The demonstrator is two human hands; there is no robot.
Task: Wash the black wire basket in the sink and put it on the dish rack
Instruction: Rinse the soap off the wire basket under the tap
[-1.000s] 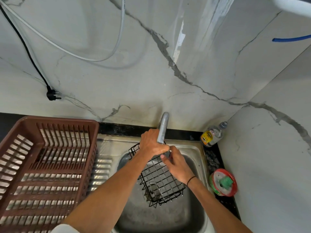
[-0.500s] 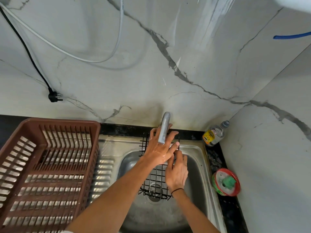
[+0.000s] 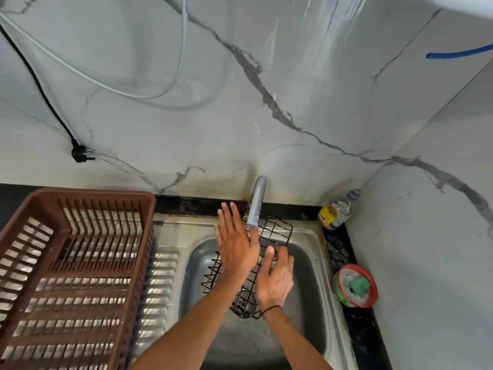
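The black wire basket (image 3: 274, 231) lies tilted in the steel sink (image 3: 310, 265), its far end under the grey tap (image 3: 256, 201). My left hand (image 3: 236, 244) lies flat on the basket with straight, spread fingers, right beside the tap's spout. My right hand (image 3: 276, 279) is on the basket's near right part; its thumb points up and its fingers curl round the wire. The brown plastic dish rack (image 3: 77, 265) stands on the drainboard to the left of the sink and holds nothing.
A clear bottle with a yellow label (image 3: 337, 210) stands at the sink's back right corner. A red-rimmed round tub with a green scrubber (image 3: 356, 285) sits on the black counter to the right. A black plug (image 3: 81, 153) and cables hang on the marble wall.
The basket has swung from a tilted hold down flatter under the tap. My left hand let go of the rim and spread flat on the wire, sliding left. My right hand shifted lower.
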